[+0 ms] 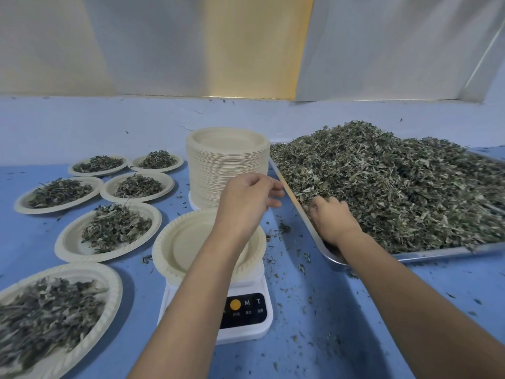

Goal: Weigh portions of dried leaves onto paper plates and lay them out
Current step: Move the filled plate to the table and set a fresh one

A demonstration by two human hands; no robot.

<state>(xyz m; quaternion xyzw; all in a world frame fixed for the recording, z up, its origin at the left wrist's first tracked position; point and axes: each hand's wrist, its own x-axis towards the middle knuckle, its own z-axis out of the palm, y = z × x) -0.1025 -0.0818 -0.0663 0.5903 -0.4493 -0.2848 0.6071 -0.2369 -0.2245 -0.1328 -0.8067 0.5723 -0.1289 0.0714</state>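
Right hand in the leaf pile, left hand idle above the scale.
Right hand (pixel 332 217) is dug into the dried leaves (pixel 396 187) at the near-left corner of the metal tray (pixel 437 252); its fingertips are buried, so grip cannot be told. Left hand (pixel 246 198) hovers, fingers relaxed, holding nothing, above 1 empty paper plate (pixel 177 242) seated on the scale (pixel 247 310). Plate stack (pixel 226 170) stands behind. 6 filled plates (pixel 67 242) lie at left on the blue table (pixel 328 310).
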